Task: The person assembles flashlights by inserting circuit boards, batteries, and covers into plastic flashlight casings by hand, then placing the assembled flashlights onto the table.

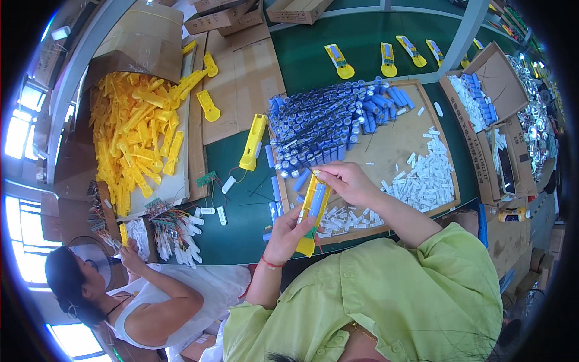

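My left hand (282, 236) is closed round a long yellow plastic housing (306, 246), held tilted over the table's near edge. Inside the housing lie a blue cylindrical battery cell (316, 204) and a small green circuit board near my left thumb. My right hand (345, 183) pinches the far end of the same housing; what its fingertips press there is too small to make out. Just beyond my hands stand many blue battery cells (319, 130) with dark wires, on a brown board (386, 158). White small plastic parts (422, 178) lie heaped to the right of my right hand.
Another yellow housing (253, 142) lies left of the cells, near loose wired boards (206, 179). A carton of yellow housings (136, 133) tips open at left. Several filled housings (339, 62) lie at the back. An open carton (467, 130) stands right. A co-worker (157, 295) sits at left.
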Tool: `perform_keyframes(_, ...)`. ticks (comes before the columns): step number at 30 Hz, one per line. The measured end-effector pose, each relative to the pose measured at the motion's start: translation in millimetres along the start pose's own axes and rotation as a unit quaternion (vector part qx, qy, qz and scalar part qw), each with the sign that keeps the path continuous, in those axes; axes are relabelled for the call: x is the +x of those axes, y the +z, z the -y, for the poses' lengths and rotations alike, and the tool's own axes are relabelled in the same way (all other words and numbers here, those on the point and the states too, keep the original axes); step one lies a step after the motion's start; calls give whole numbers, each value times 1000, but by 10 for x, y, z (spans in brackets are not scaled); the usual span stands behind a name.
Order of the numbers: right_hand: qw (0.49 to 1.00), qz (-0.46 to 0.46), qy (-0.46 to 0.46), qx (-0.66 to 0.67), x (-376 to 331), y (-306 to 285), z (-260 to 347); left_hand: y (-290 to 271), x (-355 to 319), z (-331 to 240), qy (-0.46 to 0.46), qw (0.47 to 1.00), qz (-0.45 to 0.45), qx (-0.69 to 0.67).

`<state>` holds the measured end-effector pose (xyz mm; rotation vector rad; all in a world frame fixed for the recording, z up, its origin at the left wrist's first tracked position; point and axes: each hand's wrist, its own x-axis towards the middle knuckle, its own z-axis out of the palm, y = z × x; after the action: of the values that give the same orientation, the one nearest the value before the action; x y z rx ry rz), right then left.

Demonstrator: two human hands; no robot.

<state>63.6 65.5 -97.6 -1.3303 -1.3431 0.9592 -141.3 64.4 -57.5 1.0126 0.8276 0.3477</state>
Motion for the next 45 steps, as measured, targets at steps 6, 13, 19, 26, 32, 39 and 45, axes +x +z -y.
perform_keyframes(6,981,23,124,146,167,-46,-48,-24,122,-118,-1,1000,-7,-27)
perform_keyframes(13,985,146,89,29,249,52,-93,-157,983,-393,158,971,-176,-37)
perform_keyframes(19,992,-87,69,-66,1402,-478,-204,-818,1447,-628,318,767,-373,414)
perform_keyframes(26,955,-111,213,-174,2588,-924,-886,-1486,1478,0,138,647,-358,659)
perform_keyframes(32,884,-115,58,-450,2338,-659,-190,-1445,1067,-291,193,870,-299,341)
perform_keyframes(39,942,305,-136,-34,1133,322,480,-852,551,-809,239,961,-78,-116)
perform_keyframes(45,871,460,124,121,332,454,348,-701,480,-734,295,924,-206,-128)
